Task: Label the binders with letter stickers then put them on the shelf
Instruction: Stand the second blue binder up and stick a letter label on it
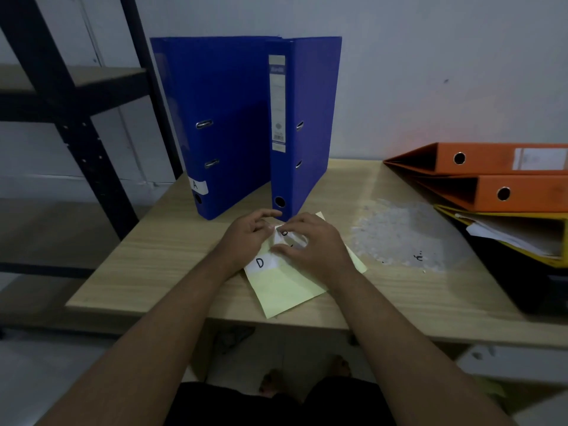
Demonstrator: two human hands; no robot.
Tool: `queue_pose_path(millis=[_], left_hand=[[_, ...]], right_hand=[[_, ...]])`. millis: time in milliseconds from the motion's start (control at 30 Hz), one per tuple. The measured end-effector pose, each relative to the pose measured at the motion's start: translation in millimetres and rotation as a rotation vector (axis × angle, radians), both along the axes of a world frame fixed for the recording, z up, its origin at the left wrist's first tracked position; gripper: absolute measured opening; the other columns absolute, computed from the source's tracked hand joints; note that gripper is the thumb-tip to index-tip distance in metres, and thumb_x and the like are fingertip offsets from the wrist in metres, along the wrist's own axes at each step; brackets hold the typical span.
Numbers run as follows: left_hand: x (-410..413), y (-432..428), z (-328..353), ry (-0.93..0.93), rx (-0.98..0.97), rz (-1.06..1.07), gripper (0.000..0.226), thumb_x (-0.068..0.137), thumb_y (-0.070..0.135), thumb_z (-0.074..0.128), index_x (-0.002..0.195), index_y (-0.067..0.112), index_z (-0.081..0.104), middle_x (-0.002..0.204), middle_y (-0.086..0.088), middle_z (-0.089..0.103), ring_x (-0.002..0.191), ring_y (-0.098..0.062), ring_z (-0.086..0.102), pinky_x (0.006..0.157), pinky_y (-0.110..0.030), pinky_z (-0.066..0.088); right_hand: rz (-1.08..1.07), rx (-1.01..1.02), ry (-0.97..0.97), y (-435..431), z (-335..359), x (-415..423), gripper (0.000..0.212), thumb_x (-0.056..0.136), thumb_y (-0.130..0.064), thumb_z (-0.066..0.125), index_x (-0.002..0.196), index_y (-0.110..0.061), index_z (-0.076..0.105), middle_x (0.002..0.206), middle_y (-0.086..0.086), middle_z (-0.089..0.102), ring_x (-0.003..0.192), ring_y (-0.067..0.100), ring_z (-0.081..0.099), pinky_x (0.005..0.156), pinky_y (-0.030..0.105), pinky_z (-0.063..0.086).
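Two blue binders stand upright at the back of the wooden table (147, 265). The left blue binder (221, 118) carries a white "A" sticker (196, 185) low on its spine. The right blue binder (310, 118) has only its printed spine label. In front of them lies a pale yellow sticker sheet (285, 287) with a white "D" sticker (261, 262) on it. My left hand (249, 238) and my right hand (310, 244) meet over the sheet's top edge. Both pinch a white letter sticker (284, 233) that is partly lifted off the sheet.
A dark metal shelf (76, 96) stands left of the table. At the right lie two orange binders (498, 176) stacked on a yellow binder (522, 235) holding loose papers. Crumpled clear plastic (399, 235) lies between them and the sheet.
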State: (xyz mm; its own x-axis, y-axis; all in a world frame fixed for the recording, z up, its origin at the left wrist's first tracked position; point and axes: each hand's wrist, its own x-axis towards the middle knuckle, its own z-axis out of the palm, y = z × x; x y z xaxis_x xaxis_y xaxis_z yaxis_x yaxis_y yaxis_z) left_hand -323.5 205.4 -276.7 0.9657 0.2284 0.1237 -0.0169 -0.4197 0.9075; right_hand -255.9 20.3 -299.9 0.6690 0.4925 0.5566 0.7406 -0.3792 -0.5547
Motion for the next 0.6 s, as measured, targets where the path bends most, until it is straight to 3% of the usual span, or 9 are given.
queue_pose_path(millis=[167,267,333,500,600], left_hand=[[-1.9,-2.8,-0.3,-0.018,0.041,0.081,0.027,0.107,0.022,0.054,0.115,0.040,0.072,0.098,-0.010,0.077,0.096,-0.041,0.069,0.087,-0.055,0.057],[-3.1,-2.8,1.2,-0.010,0.038,0.086,0.029,0.107,0.019,0.053,0.113,0.042,0.070,0.097,-0.014,0.075,0.090,-0.042,0.067,0.079,-0.053,0.057],[-3.8,-2.4,2.7,0.004,0.031,0.080,0.029,0.107,0.019,0.054,0.113,0.043,0.069,0.093,-0.010,0.076,0.082,-0.034,0.067,0.076,-0.046,0.056],[-3.9,-3.6,4.9,0.013,0.007,0.087,0.023,0.108,0.022,0.056,0.116,0.038,0.070,0.092,0.004,0.078,0.079,-0.012,0.068,0.078,-0.033,0.053],[-4.1,-4.9,5.0,0.024,0.008,0.092,0.023,0.108,0.023,0.055,0.112,0.039,0.071,0.095,-0.001,0.076,0.089,-0.018,0.070,0.084,-0.038,0.056]], right_hand=[[-0.078,0.024,-0.011,0.1,-0.5,1.0,0.025,0.083,-0.046,0.086,0.101,-0.027,0.085,0.102,-0.016,0.075,0.100,0.006,0.066,0.090,0.037,0.055],[-0.044,-0.008,-0.012,-1.6,0.4,-1.2,0.033,0.083,-0.053,0.083,0.105,-0.028,0.085,0.106,-0.017,0.075,0.102,0.004,0.066,0.089,0.034,0.055],[-0.025,-0.031,-0.022,-1.7,1.9,-3.1,0.039,0.084,-0.058,0.081,0.108,-0.027,0.085,0.108,-0.016,0.076,0.103,0.004,0.066,0.089,0.033,0.055],[-0.041,-0.043,-0.041,-1.9,6.5,-6.1,0.029,0.087,-0.042,0.087,0.108,-0.023,0.087,0.108,-0.010,0.079,0.105,0.010,0.067,0.091,0.034,0.055],[-0.048,-0.024,-0.063,-1.0,5.2,-6.4,0.023,0.088,-0.039,0.087,0.104,-0.023,0.087,0.104,-0.010,0.080,0.102,0.011,0.068,0.088,0.035,0.056]])
